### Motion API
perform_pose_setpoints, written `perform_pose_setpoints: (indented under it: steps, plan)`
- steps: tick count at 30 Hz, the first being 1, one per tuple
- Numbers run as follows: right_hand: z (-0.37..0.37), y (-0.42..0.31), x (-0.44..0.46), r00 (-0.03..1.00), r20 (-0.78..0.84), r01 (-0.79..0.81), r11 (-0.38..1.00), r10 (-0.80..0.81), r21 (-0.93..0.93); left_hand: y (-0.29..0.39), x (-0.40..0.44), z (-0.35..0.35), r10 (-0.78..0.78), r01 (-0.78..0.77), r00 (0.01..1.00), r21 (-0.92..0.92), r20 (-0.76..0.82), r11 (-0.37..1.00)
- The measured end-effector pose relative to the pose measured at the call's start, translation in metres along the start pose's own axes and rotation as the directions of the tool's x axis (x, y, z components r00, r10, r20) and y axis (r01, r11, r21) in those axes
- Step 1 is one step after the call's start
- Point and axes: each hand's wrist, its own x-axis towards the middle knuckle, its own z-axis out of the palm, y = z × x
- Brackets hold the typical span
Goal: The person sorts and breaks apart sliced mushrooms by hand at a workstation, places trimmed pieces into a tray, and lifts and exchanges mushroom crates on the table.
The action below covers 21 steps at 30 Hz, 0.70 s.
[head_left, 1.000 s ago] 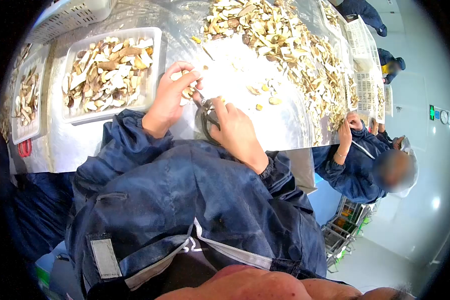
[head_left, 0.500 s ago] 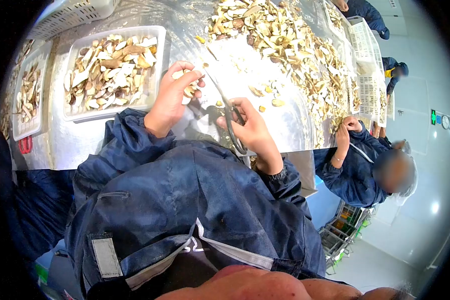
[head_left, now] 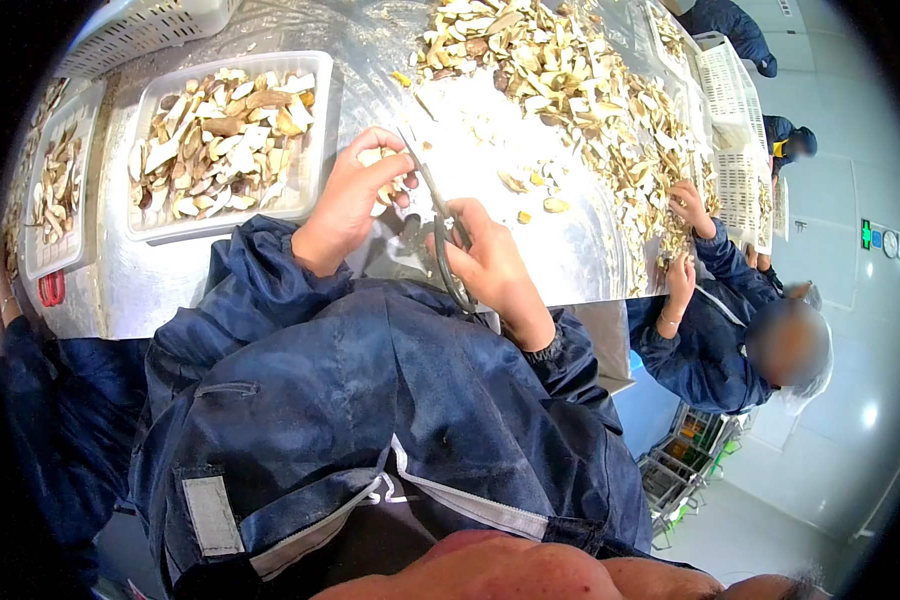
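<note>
Between the thumb and fingers of my left hand (head_left: 338,208) is a pale mushroom slice (head_left: 373,157), partly hidden by the fingers. My right hand (head_left: 495,262) is closed around the dark handles of a pair of scissors (head_left: 432,190). Their blades point up and away from me, close beside the fingertips of my left hand. Both hands are just above the shiny metal table (head_left: 370,262), near its front edge. A few small yellowish mushroom pieces (head_left: 556,205) lie to the right of the scissors.
Left of my hands stands a white tray (head_left: 325,120) of mushroom slices, with another tray (head_left: 92,110) beyond it. A large mushroom pile (head_left: 580,90) spreads at back right, near white baskets (head_left: 727,85). A co-worker's hands (head_left: 686,203) are at its edge. A red object (head_left: 52,288) lies far left.
The scissors and my right hand have shifted slightly left, bringing the blades closer to my left hand. The co-worker's hands on the right have moved apart, one reaching onto the pile.
</note>
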Motion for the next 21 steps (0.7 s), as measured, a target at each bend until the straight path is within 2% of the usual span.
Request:
perform_pose_setpoints:
  steps: [6,18,21]
  plan:
    - [-0.0028,-0.0015,-0.0031,0.997,0.052,-0.058,0.997,0.060,-0.048,-0.0002,0.0000,-0.0004,-0.049,0.049,0.998,0.017,0.040,0.999]
    - [-0.0025,0.0053,-0.0041,0.999,0.023,0.025,0.999,-0.024,-0.045,0.0010,0.0008,-0.0001,-0.133,0.133,0.991,-0.065,0.013,0.989]
    - [-0.0006,0.0081,-0.0045,1.000,0.023,-0.015,1.000,0.015,-0.015,0.0004,0.0016,-0.0030,-0.158,0.161,0.987,-0.109,0.041,0.981]
